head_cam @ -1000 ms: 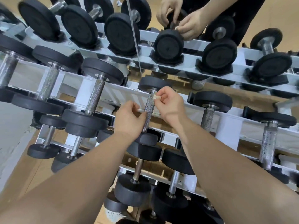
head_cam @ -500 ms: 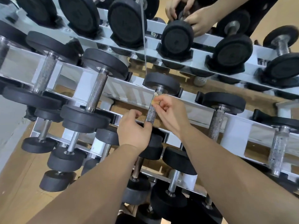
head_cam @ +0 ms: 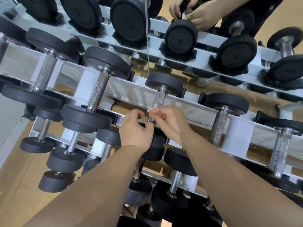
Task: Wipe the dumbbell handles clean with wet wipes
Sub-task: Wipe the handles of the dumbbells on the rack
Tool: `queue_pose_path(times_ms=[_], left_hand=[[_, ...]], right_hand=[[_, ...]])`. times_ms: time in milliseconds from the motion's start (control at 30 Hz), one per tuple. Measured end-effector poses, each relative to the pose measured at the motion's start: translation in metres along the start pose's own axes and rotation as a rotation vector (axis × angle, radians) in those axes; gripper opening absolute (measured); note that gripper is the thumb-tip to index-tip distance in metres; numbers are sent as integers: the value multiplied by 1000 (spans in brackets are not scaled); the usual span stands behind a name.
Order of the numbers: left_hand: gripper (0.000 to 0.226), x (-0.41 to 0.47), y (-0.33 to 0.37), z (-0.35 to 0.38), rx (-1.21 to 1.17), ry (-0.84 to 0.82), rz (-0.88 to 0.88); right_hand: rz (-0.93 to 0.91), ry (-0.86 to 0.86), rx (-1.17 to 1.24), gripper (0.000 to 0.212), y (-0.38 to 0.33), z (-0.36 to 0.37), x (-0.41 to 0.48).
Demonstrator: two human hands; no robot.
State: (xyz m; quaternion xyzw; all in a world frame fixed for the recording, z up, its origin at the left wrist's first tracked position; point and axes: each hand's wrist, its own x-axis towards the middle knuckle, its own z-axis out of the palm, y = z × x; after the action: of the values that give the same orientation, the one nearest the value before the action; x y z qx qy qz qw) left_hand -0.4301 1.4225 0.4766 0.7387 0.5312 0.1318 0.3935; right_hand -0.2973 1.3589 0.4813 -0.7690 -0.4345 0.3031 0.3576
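pinching a small white wet wipe [head_cam: 152, 109] in my right hand [head_cam: 171, 122], i have it at the knurled handle [head_cam: 158, 99] of a dumbbell [head_cam: 164, 82] on the rack's [head_cam: 129, 90] middle tier. my left hand [head_cam: 135, 131] curls at the handle's lower end (whether it truly grips, i cannot tell). another person's hands [head_cam: 199, 17] are on a top-tier dumbbell [head_cam: 181, 36].
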Motion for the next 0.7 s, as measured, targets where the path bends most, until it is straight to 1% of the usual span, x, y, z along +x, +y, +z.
queue_pose_path(times_ms=[33,67,133,200,267,433,533,567,633,700], left_hand=[[31,0,0,-1,-4,-13,-12],[33,1,1,-3,-3,-29,-26],[35,4,2,-8,4,-60,-62],[26,5,0,-16,13,-47,-69],[20,-2,-4,-33,-6,-12,-39],[20,-32,-31,-102,-57,0,37],[11,-39,-60,-153,-75,7,38],[11,-41,-71,-170,-71,-6,48],[17,-46,-91,-201,-68,-55,72],[21,-54,-109,-231,-67,-103,81]], right_hand=[[9,-76,15,15,0,1,-10],[10,-101,2,15,2,1,-17],[29,-54,-10,16,-2,-4,-24],[89,-3,23,14,-11,-7,-30],[95,17,32,10,-24,-4,-36],[51,85,52,9,-74,16,-57],[44,109,16,11,-115,48,-74],[54,133,-1,13,-128,62,-80],[78,209,-16,25,-156,89,-94],[107,278,21,32,-184,115,-108]])
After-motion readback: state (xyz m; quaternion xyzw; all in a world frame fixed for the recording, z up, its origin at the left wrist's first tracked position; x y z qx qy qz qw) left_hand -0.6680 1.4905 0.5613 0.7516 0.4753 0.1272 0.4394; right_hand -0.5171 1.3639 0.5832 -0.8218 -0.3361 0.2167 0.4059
